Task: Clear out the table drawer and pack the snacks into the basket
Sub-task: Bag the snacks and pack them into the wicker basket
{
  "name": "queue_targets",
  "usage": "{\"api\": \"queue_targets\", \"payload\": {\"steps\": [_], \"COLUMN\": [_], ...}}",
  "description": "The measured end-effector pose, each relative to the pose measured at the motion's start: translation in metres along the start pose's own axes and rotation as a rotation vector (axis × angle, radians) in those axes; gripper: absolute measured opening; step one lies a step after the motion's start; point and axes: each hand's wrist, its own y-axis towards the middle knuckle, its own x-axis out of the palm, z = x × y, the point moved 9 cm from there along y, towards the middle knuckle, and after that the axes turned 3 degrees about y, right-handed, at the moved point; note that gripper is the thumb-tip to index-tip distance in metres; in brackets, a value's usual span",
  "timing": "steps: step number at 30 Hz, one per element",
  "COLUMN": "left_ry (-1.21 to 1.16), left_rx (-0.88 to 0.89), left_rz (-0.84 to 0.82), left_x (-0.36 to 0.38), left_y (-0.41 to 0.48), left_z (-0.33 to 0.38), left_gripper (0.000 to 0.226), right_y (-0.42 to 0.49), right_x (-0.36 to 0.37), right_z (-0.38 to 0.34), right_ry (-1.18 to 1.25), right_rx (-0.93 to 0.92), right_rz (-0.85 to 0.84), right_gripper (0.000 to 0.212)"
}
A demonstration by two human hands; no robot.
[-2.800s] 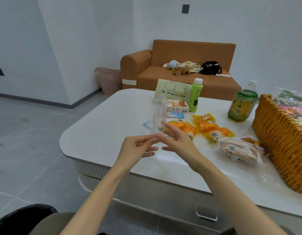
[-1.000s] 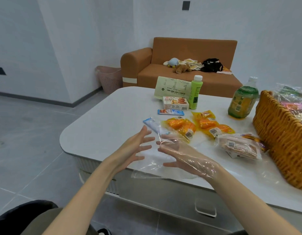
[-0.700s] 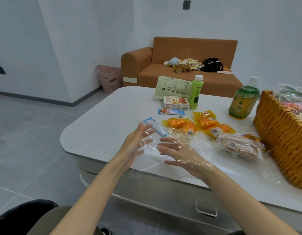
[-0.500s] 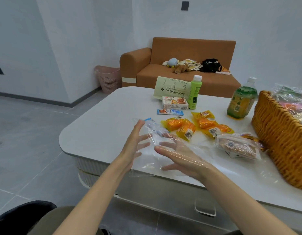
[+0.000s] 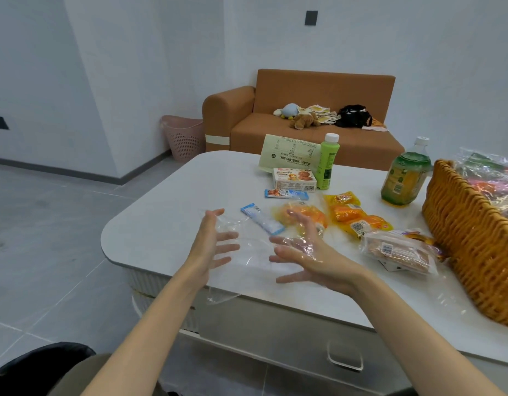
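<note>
My left forearm [image 5: 167,310] and right forearm [image 5: 404,318] bare, right hand [image 5: 307,252] under thin crinkled clear plastic film, khaki trouser leg [image 5: 84,378] lower left

No legible text or numbers.

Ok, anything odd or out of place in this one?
Only the clear plastic bag: it is crumpled over the right hand, clinging to the fingers, with a corner hanging off the table edge. The left hand is spread open beside it. Nothing looks spilled or torn.
</note>
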Motion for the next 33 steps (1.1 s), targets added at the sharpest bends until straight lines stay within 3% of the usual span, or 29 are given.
{"api": "queue_targets", "payload": {"steps": [5, 8, 10, 14, 19, 24, 26, 29, 31, 33], "left_ry": [0.026, 0.097, 0.155, 0.252, 0.302, 0.283, 0.259, 0.192, 0.127, 0.06], "left_rx": [-0.059, -0.118, -0.139, -0.139, -0.14, -0.148, -0.148, -0.146, -0.155, -0.165], "left_rz": [0.063, 0.029, 0.005, -0.016, -0.062, -0.06, -0.043, 0.002, 0.039, 0.057], "left_x": [-0.033, -0.041, -0.041, -0.04, -0.036, -0.039, -0.043, -0.05, -0.056, -0.06], "left_y": [0.013, 0.018, 0.021, 0.027, 0.032, 0.036, 0.038, 0.039, 0.04, 0.039], "left_z": [-0.001, -0.004, -0.006, -0.007, -0.013, -0.017, -0.017, -0.014, -0.013, -0.013], "left_gripper": [0.044, 0.046, 0.047, 0.049, 0.05, 0.05, 0.049, 0.049, 0.049, 0.048], "right_y": [-0.009, -0.011, 0.0, 0.041, 0.075, 0.059, 0.048, 0.023, 0.008, -0.006], "right_x": [-0.059, -0.105, -0.122, -0.126, -0.12, -0.124, -0.127, -0.133, -0.129, -0.123], "right_z": [-0.037, -0.042, -0.034, -0.015, 0.032, 0.014, 0.0, -0.028, -0.042, -0.045], "right_ry": [-0.085, -0.239, -0.415, -0.866, -1.072, -1.173, -1.048, -0.459, -0.118, 0.019], "right_rx": [-0.223, -0.29, -0.245, -0.151, 0.127, -0.041, -0.086, -0.214, -0.25, -0.197], "right_rz": [0.443, 0.736, 0.825, 0.757, 0.458, 0.635, 0.692, 0.815, 0.814, 0.748], "right_gripper": [0.032, 0.019, 0.021, 0.035, 0.04, 0.019, 0.023, 0.038, 0.035, 0.024]}}
